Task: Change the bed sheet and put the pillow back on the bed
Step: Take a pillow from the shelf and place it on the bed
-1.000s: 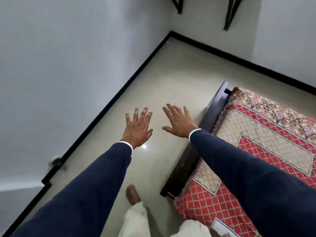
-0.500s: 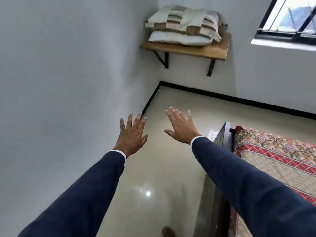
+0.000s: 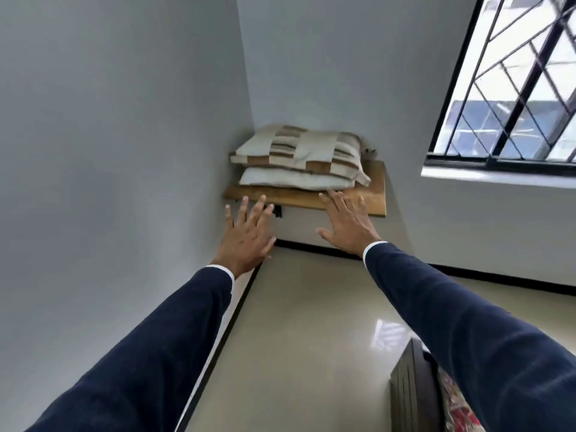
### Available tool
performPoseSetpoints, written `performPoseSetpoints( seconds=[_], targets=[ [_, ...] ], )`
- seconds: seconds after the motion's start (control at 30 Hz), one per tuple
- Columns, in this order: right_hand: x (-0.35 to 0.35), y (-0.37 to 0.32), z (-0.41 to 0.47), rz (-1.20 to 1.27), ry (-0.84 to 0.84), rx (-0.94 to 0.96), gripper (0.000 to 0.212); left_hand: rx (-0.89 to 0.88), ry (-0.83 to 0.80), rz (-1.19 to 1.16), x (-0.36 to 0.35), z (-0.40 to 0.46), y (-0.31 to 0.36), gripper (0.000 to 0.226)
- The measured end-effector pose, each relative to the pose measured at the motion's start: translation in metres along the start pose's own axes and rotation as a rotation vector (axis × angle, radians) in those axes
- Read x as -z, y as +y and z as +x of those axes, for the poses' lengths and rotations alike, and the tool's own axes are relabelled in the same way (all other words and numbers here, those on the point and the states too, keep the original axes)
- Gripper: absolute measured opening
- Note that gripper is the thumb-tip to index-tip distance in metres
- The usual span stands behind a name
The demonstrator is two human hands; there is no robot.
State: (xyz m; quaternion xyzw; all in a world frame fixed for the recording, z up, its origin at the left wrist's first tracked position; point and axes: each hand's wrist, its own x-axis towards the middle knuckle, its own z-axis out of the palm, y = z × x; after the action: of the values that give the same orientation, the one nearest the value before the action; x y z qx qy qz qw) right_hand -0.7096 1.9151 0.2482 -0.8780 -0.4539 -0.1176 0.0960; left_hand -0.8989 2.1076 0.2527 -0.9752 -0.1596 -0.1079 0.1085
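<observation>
Hands, left (image 3: 246, 236) and right (image 3: 349, 224), reach with fingers spread wide, holding nothing, toward two pillows (image 3: 299, 159) on the shelf (image 3: 372, 194).

Home bedroom, bed (image 3: 414, 397), shelved pillows (image 3: 299, 157)

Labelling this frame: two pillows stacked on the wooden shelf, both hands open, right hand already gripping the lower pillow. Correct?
Not quite. In the head view the right hand grips nothing: its fingers are straight, short of the lower pillow. Two pillows on the wooden shelf, left hand open too.
</observation>
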Motion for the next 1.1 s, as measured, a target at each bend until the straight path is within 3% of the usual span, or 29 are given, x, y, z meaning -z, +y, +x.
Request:
performPoseSetpoints(
  seconds=[0.2,0.67,1.1],
  targets=[
    [0.014,0.058,0.116,-0.018,0.056,-0.046,0.085,0.007,0.060,-0.010,0.005,0.144,-0.030,0.076],
    [-0.054,0.166,0.352,-0.154,-0.012,-0.181,0.083,-0.068,0.013,0.026,-0.088,0.447,-0.144,0.077],
    [-0.130,0.284,0.513,-0.148,-0.158,-0.247,0.085,-0.062,-0.215,-0.034,-0.189,0.645,-0.196,0.078]
  ],
)
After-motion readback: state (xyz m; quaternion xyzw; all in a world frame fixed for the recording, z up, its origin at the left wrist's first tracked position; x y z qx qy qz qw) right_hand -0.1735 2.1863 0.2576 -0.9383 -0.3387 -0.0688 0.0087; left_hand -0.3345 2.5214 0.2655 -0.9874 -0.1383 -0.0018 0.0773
